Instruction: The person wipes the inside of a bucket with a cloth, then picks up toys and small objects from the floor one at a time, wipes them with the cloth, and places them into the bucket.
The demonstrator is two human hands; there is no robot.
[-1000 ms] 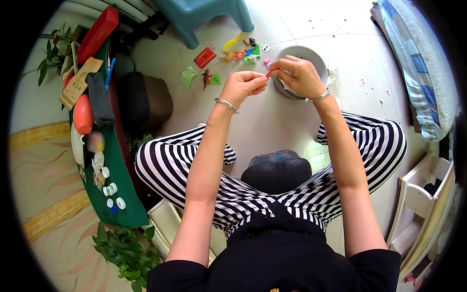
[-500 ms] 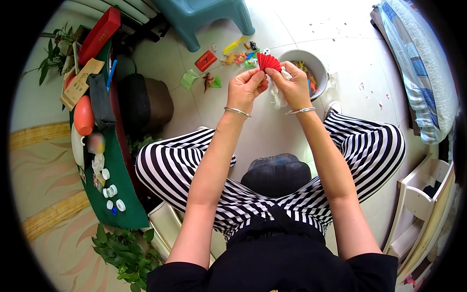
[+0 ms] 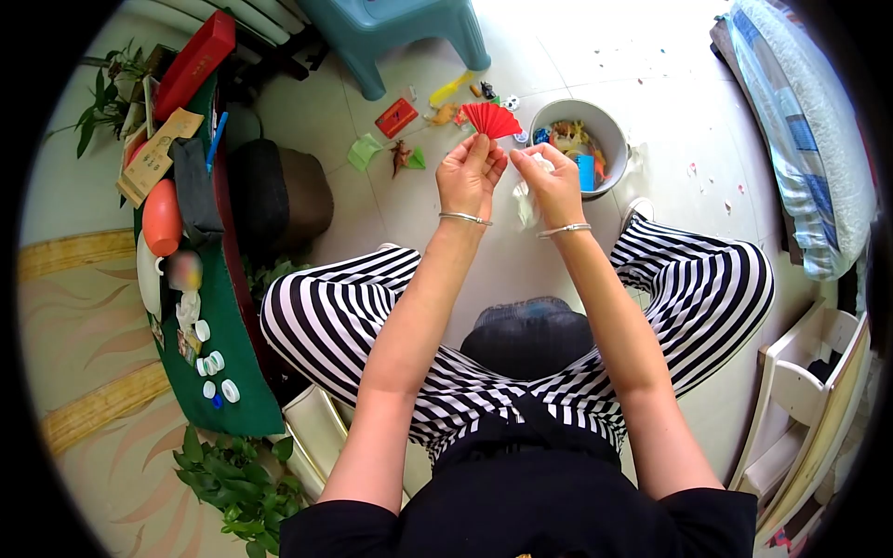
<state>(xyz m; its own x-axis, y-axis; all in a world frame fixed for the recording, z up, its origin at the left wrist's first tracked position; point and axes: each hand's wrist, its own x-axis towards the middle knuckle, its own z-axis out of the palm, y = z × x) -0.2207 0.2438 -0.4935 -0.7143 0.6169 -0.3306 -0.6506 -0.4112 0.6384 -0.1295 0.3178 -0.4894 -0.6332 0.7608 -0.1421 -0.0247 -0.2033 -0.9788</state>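
A small red pleated paper fan (image 3: 492, 118) is spread out above my left hand (image 3: 468, 181). The thumb and fingers of that hand pinch its gathered base. Just to the right, my right hand (image 3: 556, 191) is apart from the fan, its thumb and forefinger drawn together. What they hold, if anything, cannot be made out. Crumpled white material (image 3: 526, 206) shows beside and behind the right hand; whether the hand touches it is unclear. Beyond the right hand stands a grey bucket (image 3: 616, 130) with mixed small toys and a blue piece (image 3: 585, 172) inside.
On the floor ahead lie a red card-like box (image 3: 396, 118), a toy dinosaur (image 3: 400, 158), green scraps (image 3: 364, 151) and a yellow strip (image 3: 450, 88). A blue stool (image 3: 400, 33) stands behind them. On the left, a green-topped table (image 3: 246, 405) carries white lids and a red-orange object (image 3: 161, 219).
My right hand has let go of the fan and moved slightly down and right. My left hand keeps the fan, which has shifted left and shows more widely.
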